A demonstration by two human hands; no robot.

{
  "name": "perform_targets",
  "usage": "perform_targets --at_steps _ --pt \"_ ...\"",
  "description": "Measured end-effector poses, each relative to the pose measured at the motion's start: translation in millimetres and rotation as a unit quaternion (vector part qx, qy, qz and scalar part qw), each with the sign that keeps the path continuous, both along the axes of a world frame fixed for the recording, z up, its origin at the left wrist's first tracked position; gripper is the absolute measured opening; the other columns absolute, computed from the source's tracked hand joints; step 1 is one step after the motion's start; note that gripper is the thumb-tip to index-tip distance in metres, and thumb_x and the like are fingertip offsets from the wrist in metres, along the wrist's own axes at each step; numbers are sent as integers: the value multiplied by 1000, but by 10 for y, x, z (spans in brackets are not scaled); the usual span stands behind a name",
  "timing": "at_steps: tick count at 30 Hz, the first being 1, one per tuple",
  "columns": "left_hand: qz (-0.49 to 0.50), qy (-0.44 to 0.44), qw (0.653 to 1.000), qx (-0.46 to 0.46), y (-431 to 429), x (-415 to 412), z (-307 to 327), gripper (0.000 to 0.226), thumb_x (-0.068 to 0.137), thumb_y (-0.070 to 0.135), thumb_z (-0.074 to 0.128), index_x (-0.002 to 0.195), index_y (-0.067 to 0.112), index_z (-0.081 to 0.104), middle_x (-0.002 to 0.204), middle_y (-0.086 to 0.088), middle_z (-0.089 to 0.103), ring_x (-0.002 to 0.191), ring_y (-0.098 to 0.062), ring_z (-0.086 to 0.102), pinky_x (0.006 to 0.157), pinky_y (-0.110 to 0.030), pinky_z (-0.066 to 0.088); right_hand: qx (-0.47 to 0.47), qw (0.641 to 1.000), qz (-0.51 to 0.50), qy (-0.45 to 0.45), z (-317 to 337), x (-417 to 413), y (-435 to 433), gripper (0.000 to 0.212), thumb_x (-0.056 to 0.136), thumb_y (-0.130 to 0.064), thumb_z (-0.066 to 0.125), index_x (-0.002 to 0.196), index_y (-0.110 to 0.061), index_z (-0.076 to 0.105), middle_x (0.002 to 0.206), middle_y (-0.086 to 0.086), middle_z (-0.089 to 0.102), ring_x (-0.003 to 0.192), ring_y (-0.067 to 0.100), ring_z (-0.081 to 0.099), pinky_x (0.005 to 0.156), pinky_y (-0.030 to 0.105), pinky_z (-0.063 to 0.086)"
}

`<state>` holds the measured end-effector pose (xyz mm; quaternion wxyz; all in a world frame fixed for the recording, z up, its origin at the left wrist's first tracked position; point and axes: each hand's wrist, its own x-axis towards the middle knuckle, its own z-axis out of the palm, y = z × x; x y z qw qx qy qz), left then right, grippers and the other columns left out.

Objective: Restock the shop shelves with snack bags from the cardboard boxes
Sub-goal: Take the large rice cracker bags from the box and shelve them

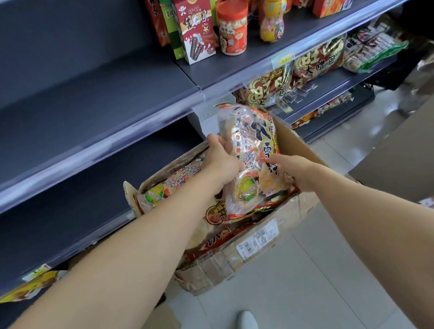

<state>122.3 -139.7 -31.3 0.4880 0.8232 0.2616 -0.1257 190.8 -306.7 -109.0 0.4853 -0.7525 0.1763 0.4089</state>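
Observation:
A worn cardboard box (249, 254) stands open on the floor against the shelving, filled with several snack bags. One clear bag of rice crackers (252, 155) with red and yellow print stands upright above the box. My left hand (222, 161) grips its left edge near the top. My right hand (295, 172) holds its lower right side, fingers curled round the edge. Another bag (170, 188) lies flat in the box to the left.
Dark grey shelves (77, 117) at left and centre are bare. The upper right shelf holds red boxes (196, 24) and jars (233, 26). Red-gold snack bags (269, 86) fill the lower right shelf. A yellow bag (28, 288) lies low left. My shoes (247, 327) stand on tiled floor.

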Motion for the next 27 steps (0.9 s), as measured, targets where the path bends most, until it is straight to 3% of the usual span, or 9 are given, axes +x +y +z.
perform_targets --at_steps 2,4,8,12,16,18,22,24,27 --pt "-5 -21 1000 22 69 -46 174 52 77 1 65 108 20 28 92 3 43 83 -17 47 69 -34 46 41 999 -12 -4 126 -66 69 85 76 -49 65 146 -12 32 150 12 35 135 33 36 112 51 28" --pt "-2 -41 998 37 152 -115 379 51 78 0 62 113 21 30 85 5 43 81 -18 49 73 -36 48 71 997 -36 -11 272 -110 182 87 65 -46 69 139 -10 40 146 14 40 129 30 40 108 46 31" --pt "9 -102 994 42 442 -289 834 48 81 2 60 112 21 28 96 2 47 90 -21 54 82 -42 50 133 986 -73 -72 767 -212 506 47 78 -30 62 116 -6 50 108 7 52 99 25 51 87 34 40" --pt "53 -187 979 66 878 -513 1356 41 84 6 59 114 17 33 108 -3 50 95 -22 54 85 -43 49 199 967 -97 -123 1386 -325 993 34 82 -29 62 108 -9 54 79 4 49 63 20 49 60 30 40" --pt "111 -290 945 102 1422 -792 1893 28 91 9 53 115 16 40 108 2 54 88 -14 55 76 -34 49 224 948 -74 -214 2032 -407 1619 69 63 -45 73 124 -16 60 102 4 63 89 24 58 83 34 45" --pt "135 -337 925 111 1704 -932 2146 27 93 8 51 117 19 44 109 6 54 82 -8 54 72 -30 48 232 933 -65 -269 2350 -465 1928 72 63 -48 75 126 -18 58 114 3 65 99 24 60 88 36 46" --pt "185 -384 891 157 2367 -1218 2603 40 96 14 48 135 24 42 121 -2 42 98 -14 51 89 -25 44 255 890 -28 -376 2961 -739 2647 54 73 -43 73 119 -17 62 113 2 68 102 21 64 95 40 51" --pt "219 -388 878 175 2787 -1334 2775 44 95 18 51 137 28 42 123 -7 37 109 -21 51 100 -30 42 265 872 -23 -412 3201 -852 3054 51 73 -41 73 116 -16 62 111 2 68 100 21 65 93 41 52" --pt "228 -398 871 175 3357 -1472 2975 54 93 16 53 142 33 36 134 -7 39 125 -24 44 106 -40 41 235 849 -16 -473 3525 -991 3633 68 57 -60 69 113 -24 59 116 2 63 108 24 60 95 46 50"
